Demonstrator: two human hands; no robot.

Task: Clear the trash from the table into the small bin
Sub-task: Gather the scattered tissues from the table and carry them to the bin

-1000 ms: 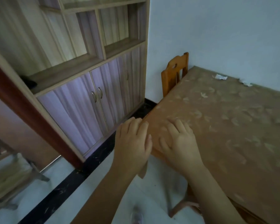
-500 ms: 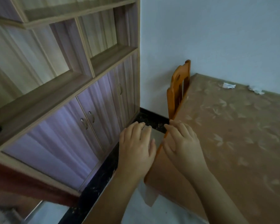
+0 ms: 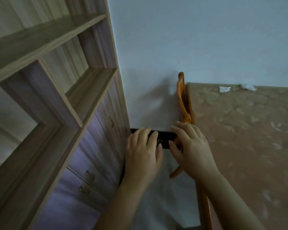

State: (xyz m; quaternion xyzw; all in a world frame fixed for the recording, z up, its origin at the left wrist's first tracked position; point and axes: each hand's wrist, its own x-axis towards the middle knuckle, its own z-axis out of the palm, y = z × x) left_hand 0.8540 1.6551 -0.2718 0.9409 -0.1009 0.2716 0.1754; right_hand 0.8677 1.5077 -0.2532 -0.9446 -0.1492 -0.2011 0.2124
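So both hands were out in front, palms down, fingers loosely spread, and neither one was gripping anything. The left hand (image 3: 142, 152) hung over the gap of floor between the cupboard (image 3: 93, 146) and the table (image 3: 249, 146), while the right hand (image 3: 190, 146) sat just at the table's near-left edge, right in front of the wooden chair (image 3: 183, 103) tucked in along that side. I couldn't tell if the right fingers were actually touching the chair back or just floating in front of it. The trash was way off from both: two white crumpled scraps at the far edge of the table against the wall, the nearer scrap (image 3: 224, 89) a bit left of the other scrap (image 3: 248, 87), the pair lined up roughly along the wall. So they lay ahead and to the right of the hands, and my guess is the right hand was the obvious one to go for them, being on the table side. Big catch: no bin showed anywhere, so which way the carry would go was anybody's guess. The table ran off the right side too, so there could've been more trash out there. The dim light made it hard to say if the scraps were paper or tissue.
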